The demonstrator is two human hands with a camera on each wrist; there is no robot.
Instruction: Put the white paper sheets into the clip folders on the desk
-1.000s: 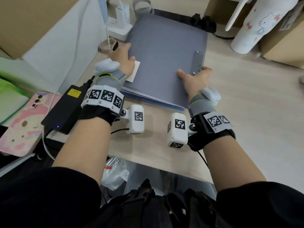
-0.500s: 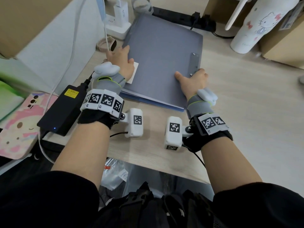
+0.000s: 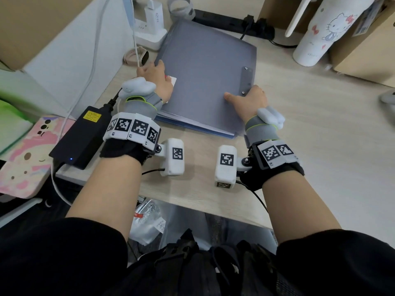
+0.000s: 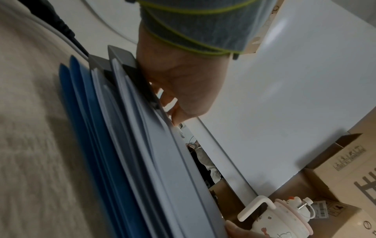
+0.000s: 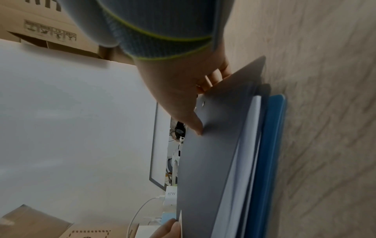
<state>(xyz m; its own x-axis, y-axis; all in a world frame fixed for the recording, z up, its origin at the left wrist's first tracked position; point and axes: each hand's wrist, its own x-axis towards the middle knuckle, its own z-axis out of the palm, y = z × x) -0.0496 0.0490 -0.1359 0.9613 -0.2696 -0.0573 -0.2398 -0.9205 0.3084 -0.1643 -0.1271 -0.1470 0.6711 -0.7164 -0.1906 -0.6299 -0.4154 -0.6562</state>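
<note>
Both hands are placed on a grey clip folder [image 3: 205,77] at centre frame of the head view. Left hand [image 3: 157,81]: positioned at the folder's left edge, palm down on the cover, fingers curled over the edge. In the left wrist view, the left hand [image 4: 183,83] has its fingertips tucked at the edge of the grey cover, above the layered sheets. Right hand [image 3: 249,101]: positioned at the folder's lower right edge, just below the metal clip strip [image 3: 246,81]. The thumb lies flat on the cover, pointing toward frame left; the fingers wrap over the edge. In the right wrist view, the right hand [image 5: 183,90] pinches the grey cover [image 5: 213,145], thumb on top and fingers beneath.

The grey clip folder rests on top of a stack. White paper sheets [image 5: 247,145] lie directly under the grey cover, and a blue folder [image 5: 270,145] lies beneath them, on the wooden desk [image 3: 320,146]. The same layering of sheets and blue folder edges appears in the left wrist view.

Surrounding items, head view: a black power adapter [image 3: 80,137] at lower left of the folder; a white charger [image 3: 152,16] on a power strip at upper centre; a white cartoon-print bottle [image 3: 318,33] at upper right; cardboard boxes [image 3: 367,50] at far upper right.
</note>
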